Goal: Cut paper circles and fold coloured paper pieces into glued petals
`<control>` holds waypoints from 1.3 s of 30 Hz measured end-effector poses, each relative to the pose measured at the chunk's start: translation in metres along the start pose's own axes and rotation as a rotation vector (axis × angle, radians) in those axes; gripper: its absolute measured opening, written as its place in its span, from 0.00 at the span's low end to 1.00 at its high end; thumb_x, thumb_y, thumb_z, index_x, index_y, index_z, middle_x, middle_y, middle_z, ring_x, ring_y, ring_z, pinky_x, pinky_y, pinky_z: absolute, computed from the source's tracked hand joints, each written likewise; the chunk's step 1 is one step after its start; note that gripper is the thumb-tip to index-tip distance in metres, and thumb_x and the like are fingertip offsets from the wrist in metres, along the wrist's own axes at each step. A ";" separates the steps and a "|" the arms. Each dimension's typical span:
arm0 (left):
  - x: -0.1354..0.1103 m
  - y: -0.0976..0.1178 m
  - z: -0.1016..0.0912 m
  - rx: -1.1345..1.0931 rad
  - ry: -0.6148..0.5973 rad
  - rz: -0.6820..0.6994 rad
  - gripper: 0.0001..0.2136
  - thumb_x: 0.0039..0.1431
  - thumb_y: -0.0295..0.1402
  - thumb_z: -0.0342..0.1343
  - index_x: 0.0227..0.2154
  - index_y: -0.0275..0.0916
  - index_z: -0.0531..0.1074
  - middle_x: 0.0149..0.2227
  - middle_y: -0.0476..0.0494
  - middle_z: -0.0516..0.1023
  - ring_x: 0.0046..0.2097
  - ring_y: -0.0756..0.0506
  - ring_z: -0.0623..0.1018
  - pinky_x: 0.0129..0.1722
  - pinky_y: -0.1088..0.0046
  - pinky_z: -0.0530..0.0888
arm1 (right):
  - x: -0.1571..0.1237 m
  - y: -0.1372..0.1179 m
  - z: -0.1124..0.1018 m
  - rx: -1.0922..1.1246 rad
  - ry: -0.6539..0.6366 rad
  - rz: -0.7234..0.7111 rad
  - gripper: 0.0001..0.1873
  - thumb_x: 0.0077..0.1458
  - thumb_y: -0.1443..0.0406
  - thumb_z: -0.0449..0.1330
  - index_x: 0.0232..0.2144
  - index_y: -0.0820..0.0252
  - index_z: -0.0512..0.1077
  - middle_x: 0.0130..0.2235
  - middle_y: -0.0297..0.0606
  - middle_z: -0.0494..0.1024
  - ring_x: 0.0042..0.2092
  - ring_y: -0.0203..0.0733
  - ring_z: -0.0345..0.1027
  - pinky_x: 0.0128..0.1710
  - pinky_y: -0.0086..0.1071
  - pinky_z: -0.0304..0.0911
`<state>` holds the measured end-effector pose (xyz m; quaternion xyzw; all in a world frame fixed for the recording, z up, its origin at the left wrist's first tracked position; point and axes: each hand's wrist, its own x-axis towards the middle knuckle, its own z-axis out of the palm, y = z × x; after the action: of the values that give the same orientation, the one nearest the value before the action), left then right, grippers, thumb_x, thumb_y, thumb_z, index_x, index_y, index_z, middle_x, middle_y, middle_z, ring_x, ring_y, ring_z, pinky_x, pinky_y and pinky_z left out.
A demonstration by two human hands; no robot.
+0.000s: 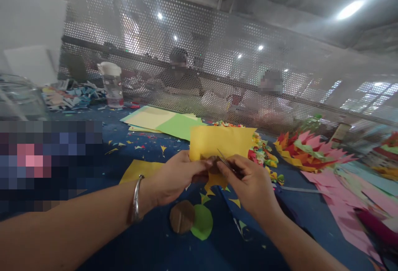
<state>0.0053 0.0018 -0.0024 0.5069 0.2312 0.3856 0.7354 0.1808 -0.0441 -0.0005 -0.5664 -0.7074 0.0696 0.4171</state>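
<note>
My left hand, with a silver bangle on its wrist, pinches the lower left edge of a yellow paper sheet. A small brown piece shows against the paper between my fingers. My right hand is closed round scissors, whose thin blade points up and left across the sheet; the handles are mostly hidden. Cut yellow paper hangs below. On the table under my hands lie a brown octagonal piece and a green round paper piece. Another yellow sheet lies partly behind my left forearm.
Pale yellow and green sheets lie behind the scraps. Folded-paper flowers and pink paper are on the right. A lidded bottle stands by a pile of strips. Beyond the perforated screen are two people.
</note>
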 end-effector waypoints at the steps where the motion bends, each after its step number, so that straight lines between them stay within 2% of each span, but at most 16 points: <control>1: -0.001 0.000 0.001 0.037 0.002 0.014 0.09 0.49 0.29 0.64 0.35 0.34 0.78 0.29 0.47 0.77 0.31 0.50 0.73 0.35 0.74 0.71 | 0.000 0.000 0.000 -0.001 0.000 0.002 0.16 0.58 0.60 0.58 0.21 0.58 0.62 0.22 0.28 0.59 0.25 0.34 0.53 0.25 0.29 0.50; 8: 0.000 0.004 0.003 0.120 0.028 0.085 0.11 0.48 0.32 0.64 0.35 0.35 0.78 0.34 0.44 0.80 0.37 0.47 0.76 0.41 0.72 0.71 | 0.000 0.001 0.000 0.046 0.064 0.027 0.22 0.59 0.56 0.57 0.19 0.56 0.53 0.22 0.26 0.51 0.24 0.33 0.48 0.23 0.28 0.48; 12: 0.003 0.005 -0.001 0.137 0.053 0.168 0.08 0.52 0.32 0.62 0.34 0.34 0.78 0.34 0.43 0.81 0.38 0.46 0.76 0.43 0.71 0.71 | 0.001 0.002 -0.004 0.063 0.133 0.052 0.22 0.60 0.54 0.56 0.20 0.55 0.53 0.22 0.26 0.51 0.24 0.33 0.47 0.22 0.27 0.49; 16: 0.004 0.005 -0.004 0.140 0.044 0.229 0.08 0.54 0.31 0.60 0.36 0.34 0.78 0.35 0.42 0.81 0.41 0.46 0.76 0.49 0.71 0.70 | 0.002 0.003 -0.006 0.055 0.097 0.051 0.22 0.59 0.54 0.57 0.19 0.56 0.57 0.21 0.27 0.53 0.24 0.34 0.49 0.22 0.28 0.50; 19: 0.004 0.004 -0.004 0.142 0.047 0.230 0.08 0.53 0.30 0.61 0.36 0.36 0.78 0.35 0.43 0.81 0.41 0.46 0.76 0.48 0.71 0.70 | 0.002 0.003 -0.004 0.053 0.057 0.045 0.23 0.59 0.54 0.57 0.18 0.57 0.58 0.20 0.27 0.53 0.23 0.33 0.49 0.21 0.27 0.50; 22: 0.004 0.004 -0.002 0.159 0.065 0.229 0.05 0.52 0.30 0.61 0.32 0.35 0.77 0.33 0.44 0.80 0.38 0.46 0.76 0.44 0.71 0.71 | 0.001 0.000 -0.003 0.046 0.096 0.043 0.23 0.59 0.54 0.58 0.18 0.57 0.59 0.20 0.27 0.55 0.23 0.33 0.51 0.21 0.27 0.51; 24: 0.005 0.004 0.000 0.165 0.112 0.211 0.03 0.50 0.29 0.61 0.29 0.35 0.76 0.31 0.45 0.79 0.36 0.47 0.75 0.42 0.72 0.71 | -0.001 -0.002 -0.003 0.058 0.153 0.037 0.18 0.58 0.56 0.59 0.20 0.58 0.64 0.21 0.29 0.62 0.23 0.33 0.55 0.23 0.27 0.55; 27: 0.005 0.005 0.001 0.155 0.145 0.178 0.04 0.47 0.29 0.64 0.27 0.35 0.76 0.28 0.46 0.78 0.33 0.48 0.75 0.40 0.72 0.71 | -0.003 -0.006 -0.003 0.095 0.163 0.005 0.09 0.57 0.59 0.61 0.32 0.59 0.73 0.25 0.31 0.71 0.25 0.35 0.63 0.26 0.27 0.61; 31: 0.004 0.003 0.002 0.138 0.085 0.138 0.07 0.46 0.31 0.65 0.30 0.35 0.77 0.29 0.46 0.80 0.32 0.48 0.75 0.38 0.72 0.72 | -0.005 -0.007 0.000 0.074 0.025 -0.030 0.15 0.55 0.61 0.62 0.46 0.58 0.74 0.26 0.31 0.71 0.25 0.35 0.64 0.24 0.27 0.61; 33: 0.003 0.002 0.002 0.138 0.064 0.119 0.08 0.46 0.31 0.64 0.31 0.35 0.78 0.29 0.45 0.80 0.31 0.48 0.76 0.38 0.71 0.72 | -0.005 -0.007 0.001 0.051 -0.015 -0.034 0.17 0.55 0.61 0.62 0.47 0.57 0.73 0.27 0.32 0.72 0.24 0.35 0.63 0.22 0.27 0.60; 39: 0.002 0.001 0.001 0.076 0.020 0.057 0.08 0.48 0.30 0.64 0.33 0.35 0.78 0.28 0.45 0.80 0.32 0.47 0.77 0.39 0.71 0.72 | -0.005 -0.006 0.001 -0.050 -0.019 -0.047 0.15 0.55 0.61 0.62 0.45 0.56 0.74 0.23 0.29 0.69 0.21 0.34 0.60 0.20 0.28 0.55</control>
<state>0.0069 0.0029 -0.0005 0.5373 0.2384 0.4024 0.7019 0.1756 -0.0503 -0.0002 -0.5591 -0.7260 0.0473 0.3976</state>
